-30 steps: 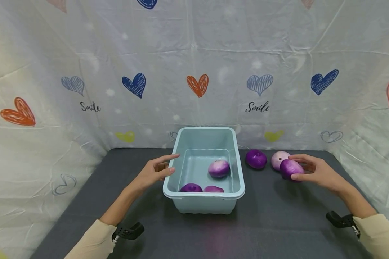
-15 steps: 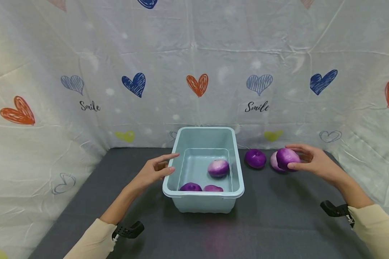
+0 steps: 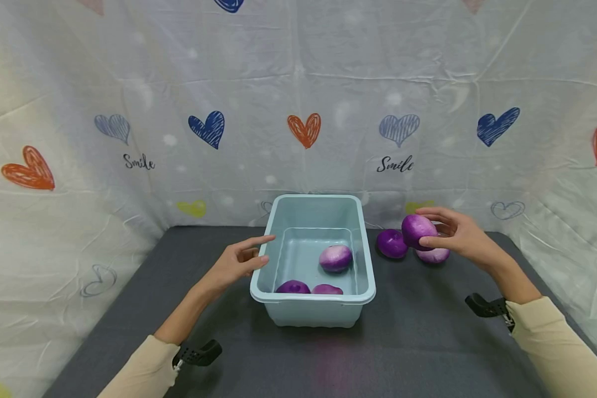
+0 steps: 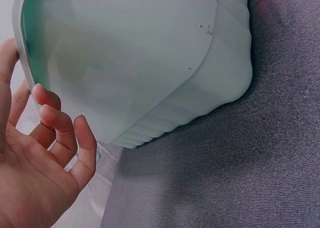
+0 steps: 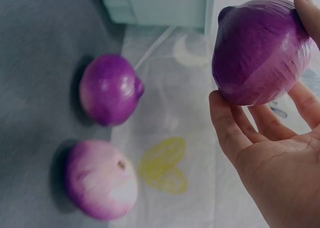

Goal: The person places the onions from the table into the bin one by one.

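My right hand (image 3: 460,235) grips a purple onion (image 3: 419,231) between thumb and fingertips, raised near two more onions. In the right wrist view, the held onion (image 5: 262,53) is glossy, with wrinkled clear film over it. Below it lie a dark purple onion (image 5: 110,89) and a paler purple-and-white onion (image 5: 102,180). My left hand (image 3: 236,264) rests at the left rim of a pale blue plastic basin (image 3: 314,312); index finger and thumb reach the rim, the other fingers bend loosely outside the wall (image 4: 135,53). Inside are a whitish-purple onion (image 3: 335,258) and two partly hidden onions (image 3: 293,287).
Dark grey cloth (image 3: 403,354) covers the table. A white curtain (image 3: 258,72) printed with hearts and "Smile" hangs right behind the basin and along both sides. The basin's raised rim stands between the left hand and the onions inside.
My right hand has lifted its onion and carried it left, past the pale onion toward the dark one. The left hand and the basin stay where they were.
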{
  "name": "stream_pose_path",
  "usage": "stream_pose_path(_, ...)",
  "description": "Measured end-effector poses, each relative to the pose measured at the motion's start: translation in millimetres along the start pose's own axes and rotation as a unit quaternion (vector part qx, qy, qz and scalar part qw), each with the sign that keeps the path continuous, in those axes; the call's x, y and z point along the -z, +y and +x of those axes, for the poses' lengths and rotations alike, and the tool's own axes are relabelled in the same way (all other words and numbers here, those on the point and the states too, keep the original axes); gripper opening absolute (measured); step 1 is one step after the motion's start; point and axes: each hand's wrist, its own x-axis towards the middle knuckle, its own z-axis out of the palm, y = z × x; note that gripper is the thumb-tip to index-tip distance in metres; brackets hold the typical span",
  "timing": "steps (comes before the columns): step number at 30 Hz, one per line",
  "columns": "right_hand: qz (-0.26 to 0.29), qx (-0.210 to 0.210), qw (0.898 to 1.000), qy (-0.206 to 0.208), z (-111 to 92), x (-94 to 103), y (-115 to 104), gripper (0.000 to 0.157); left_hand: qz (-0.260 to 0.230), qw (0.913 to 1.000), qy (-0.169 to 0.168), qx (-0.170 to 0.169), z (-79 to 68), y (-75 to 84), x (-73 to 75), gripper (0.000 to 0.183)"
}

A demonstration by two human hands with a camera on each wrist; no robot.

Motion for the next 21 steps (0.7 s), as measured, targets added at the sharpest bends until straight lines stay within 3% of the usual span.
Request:
stream_pose_path(14,0.006,0.000,1.000,0.007,25.8,-15.2,-25.4,0.061,0.003,1.0000,-0.005,0.000,0.8,1.2,-0.3,0.050)
stream_pose_path(21,0.025,0.026,0.999,0.003,36.4,-24.1,-33.8,0.059,0.006,1.0000,-0.003,0.004,-0.1,0.7,0.1,0.050)
